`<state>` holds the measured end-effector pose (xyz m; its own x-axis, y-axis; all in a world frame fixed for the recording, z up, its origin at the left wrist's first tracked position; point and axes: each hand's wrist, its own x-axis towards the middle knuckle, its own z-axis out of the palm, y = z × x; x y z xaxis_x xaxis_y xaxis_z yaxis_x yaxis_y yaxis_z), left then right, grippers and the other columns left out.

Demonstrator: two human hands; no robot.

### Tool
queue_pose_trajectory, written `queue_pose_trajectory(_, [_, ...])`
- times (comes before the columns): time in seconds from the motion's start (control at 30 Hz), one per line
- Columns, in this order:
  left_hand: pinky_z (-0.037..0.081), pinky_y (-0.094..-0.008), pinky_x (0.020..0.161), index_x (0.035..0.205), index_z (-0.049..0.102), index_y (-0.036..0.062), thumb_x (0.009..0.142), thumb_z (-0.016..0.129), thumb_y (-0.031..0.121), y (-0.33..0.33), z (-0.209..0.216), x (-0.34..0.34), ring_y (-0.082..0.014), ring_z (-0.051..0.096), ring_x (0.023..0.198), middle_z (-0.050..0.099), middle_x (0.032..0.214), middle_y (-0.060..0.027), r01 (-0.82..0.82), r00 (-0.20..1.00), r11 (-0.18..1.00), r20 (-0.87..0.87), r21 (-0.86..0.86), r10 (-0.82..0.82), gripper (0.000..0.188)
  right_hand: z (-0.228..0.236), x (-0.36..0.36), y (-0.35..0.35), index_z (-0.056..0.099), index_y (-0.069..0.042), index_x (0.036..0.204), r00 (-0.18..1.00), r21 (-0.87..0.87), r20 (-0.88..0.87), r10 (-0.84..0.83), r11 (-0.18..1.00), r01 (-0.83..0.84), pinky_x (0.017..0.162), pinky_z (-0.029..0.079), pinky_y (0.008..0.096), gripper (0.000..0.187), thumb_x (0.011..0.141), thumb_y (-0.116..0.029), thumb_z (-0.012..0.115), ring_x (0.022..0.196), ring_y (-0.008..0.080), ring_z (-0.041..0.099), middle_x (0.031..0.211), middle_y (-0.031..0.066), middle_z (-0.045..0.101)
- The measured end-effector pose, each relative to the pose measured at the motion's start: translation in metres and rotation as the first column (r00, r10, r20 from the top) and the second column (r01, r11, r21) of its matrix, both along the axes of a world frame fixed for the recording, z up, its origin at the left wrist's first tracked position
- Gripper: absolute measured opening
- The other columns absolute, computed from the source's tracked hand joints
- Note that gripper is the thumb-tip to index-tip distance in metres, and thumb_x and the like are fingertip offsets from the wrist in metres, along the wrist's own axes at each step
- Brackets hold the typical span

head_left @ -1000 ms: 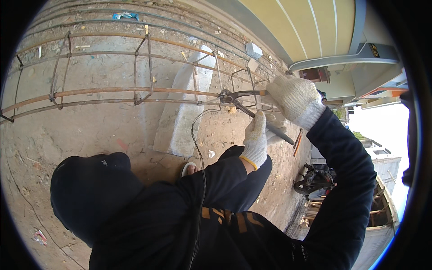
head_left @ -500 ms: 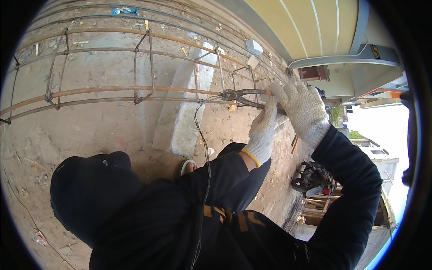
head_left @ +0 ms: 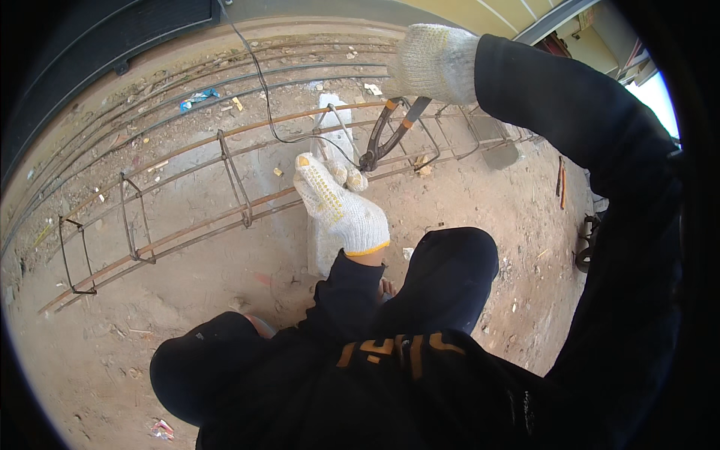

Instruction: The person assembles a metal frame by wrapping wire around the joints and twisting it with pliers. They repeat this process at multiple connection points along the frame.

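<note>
My right hand (head_left: 435, 64), in a white knit glove, grips the handles of tie-wire pincers (head_left: 386, 139). The pincers stand tilted, jaws down at a rebar cage (head_left: 259, 201) of long bars and square stirrups. A thin dark tie wire (head_left: 268, 101) loops down from the top and ends at the jaws. Just left of the jaws, my left hand (head_left: 343, 206) is closed against the cage's near bars, thumb up. This glove is white with yellow dots and a yellow cuff edge. What its curled fingers hold is hidden.
A pale concrete block (head_left: 322, 251) lies under the cage. Loose long bars (head_left: 300, 78) run along the ground by the wall. A blue scrap (head_left: 199, 99) lies among them. My bent knee (head_left: 454, 270) is close below the cage. A motorcycle's dark wheel (head_left: 583, 260) shows at right.
My left hand has left the pincer handles and moved beside the jaws at the cage. My right hand has swung the handles upward. The view has turned, and the wire now hangs from the top.
</note>
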<state>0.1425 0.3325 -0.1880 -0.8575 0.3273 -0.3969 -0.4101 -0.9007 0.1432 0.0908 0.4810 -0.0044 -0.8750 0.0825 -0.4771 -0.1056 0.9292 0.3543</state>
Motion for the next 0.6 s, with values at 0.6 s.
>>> queue_pose_trajectory(0.6, [0.048,-0.0376,0.090,0.125,0.053,0.0126,0.094,0.057,0.024,0.057,-0.050,0.051,-0.0226,0.061,0.099,0.061,0.112,-0.0081,0.274,0.862,0.912,0.343,0.306,-0.374,0.033,-0.027,-0.108,0.025,0.065,-0.010,0.090,0.763,0.101,0.502,0.408,0.849,-0.519,0.065,0.051,0.0427,0.027,0.067,0.001,0.075,0.081,0.0327,0.068,0.084,0.0092,0.068])
